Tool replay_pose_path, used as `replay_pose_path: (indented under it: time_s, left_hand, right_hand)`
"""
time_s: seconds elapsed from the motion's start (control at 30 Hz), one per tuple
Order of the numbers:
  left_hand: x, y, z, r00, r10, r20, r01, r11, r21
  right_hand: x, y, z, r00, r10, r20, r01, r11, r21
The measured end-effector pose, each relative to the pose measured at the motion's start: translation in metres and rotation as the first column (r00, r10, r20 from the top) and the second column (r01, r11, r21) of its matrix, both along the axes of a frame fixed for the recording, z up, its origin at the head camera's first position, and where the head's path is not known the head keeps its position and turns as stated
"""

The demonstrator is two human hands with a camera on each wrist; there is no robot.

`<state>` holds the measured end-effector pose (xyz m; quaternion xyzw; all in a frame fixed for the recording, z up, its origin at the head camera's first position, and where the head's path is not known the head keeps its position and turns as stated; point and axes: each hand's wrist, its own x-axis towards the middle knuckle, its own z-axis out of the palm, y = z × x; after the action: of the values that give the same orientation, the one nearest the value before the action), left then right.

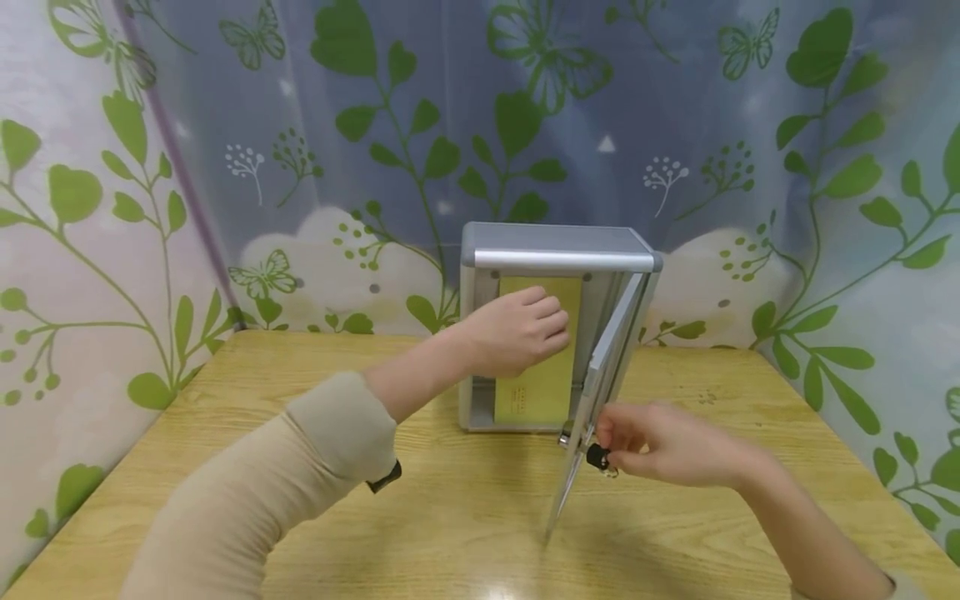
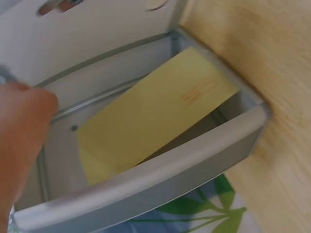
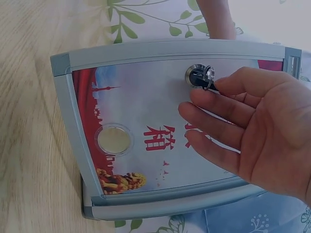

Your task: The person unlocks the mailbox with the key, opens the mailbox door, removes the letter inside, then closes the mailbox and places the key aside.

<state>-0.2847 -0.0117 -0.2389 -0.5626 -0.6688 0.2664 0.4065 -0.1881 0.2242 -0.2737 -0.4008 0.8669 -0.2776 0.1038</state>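
Note:
A silver-framed metal box (image 1: pixel 558 239) stands upright on the table with its hinged door (image 1: pixel 611 325) swung out. Inside leans a yellow envelope (image 1: pixel 536 396) with small red print, also visible in the left wrist view, slanting across the box's interior (image 2: pixel 60 160). My left hand (image 1: pixel 517 333) is in front of the envelope, fingers loosely curled; its fingertips are hidden and nothing held shows. At the door's outer face, my right hand (image 1: pixel 667 446) pinches a black-headed key (image 3: pixel 199 80) with a metal ring between thumb and forefinger. The key sits in the door's round lock (image 3: pixel 190 73).
The wooden table (image 1: pixel 360 450) extends around the box. Behind and beside it hangs a leaf-and-butterfly-patterned curtain (image 1: pixel 375 167). The door's printed front (image 3: pixel 131 107) has red characters and a round window (image 3: pixel 114 140). Its free edge juts toward the table's near side.

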Motion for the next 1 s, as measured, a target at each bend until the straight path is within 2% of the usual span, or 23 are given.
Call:
replay_pose_path:
  time_s: [0.07, 0.17, 0.27, 0.37, 0.43, 0.6, 0.67, 0.77, 0.9, 1.0]
  left_hand:
    - [0.000, 0.002, -0.007, 0.991, 0.130, 0.029, -0.130, 0.991, -0.010]
    - [-0.002, 0.004, -0.016, 0.954, 0.287, 0.083, -0.289, 0.957, 0.012]
    - [-0.005, 0.005, -0.023, 0.920, 0.374, 0.113, -0.382, 0.923, 0.052]
    - [-0.011, 0.008, -0.028, 0.899, 0.424, 0.109, -0.435, 0.895, 0.102]
    - [-0.015, 0.009, -0.030, 0.891, 0.442, 0.104, -0.454, 0.879, 0.144]
    - [-0.023, 0.012, -0.033, 0.889, 0.438, 0.135, -0.458, 0.846, 0.272]
    - [-0.025, 0.014, -0.034, 0.885, 0.436, 0.161, -0.465, 0.822, 0.329]
    - [-0.026, 0.019, -0.036, 0.873, 0.437, 0.215, -0.487, 0.773, 0.406]
    - [-0.027, 0.026, -0.038, 0.842, 0.417, 0.342, -0.537, 0.709, 0.457]
    - [-0.027, 0.030, -0.038, 0.796, 0.427, 0.430, -0.597, 0.672, 0.438]
  right_hand:
    - [0.001, -0.001, -0.001, 1.000, -0.009, -0.008, 0.009, 1.000, -0.005]
    - [0.002, -0.002, -0.003, 1.000, -0.014, -0.019, 0.014, 1.000, -0.011]
    - [0.003, -0.002, -0.005, 1.000, -0.009, -0.030, 0.009, 1.000, -0.020]
    - [0.004, -0.004, -0.006, 1.000, 0.002, -0.021, -0.003, 0.999, -0.035]
    - [0.004, -0.005, -0.006, 1.000, 0.005, -0.019, -0.006, 0.999, -0.042]
    - [0.005, -0.005, -0.009, 1.000, 0.007, 0.005, -0.007, 0.998, -0.058]
    - [0.005, -0.004, -0.009, 1.000, 0.010, 0.009, -0.009, 0.998, -0.062]
    - [0.005, -0.004, -0.009, 1.000, 0.015, 0.001, -0.014, 0.998, -0.067]
    - [0.005, -0.004, -0.009, 1.000, 0.011, -0.005, -0.011, 0.998, -0.068]
    - [0.006, -0.004, -0.009, 1.000, 0.011, -0.006, -0.011, 0.998, -0.069]
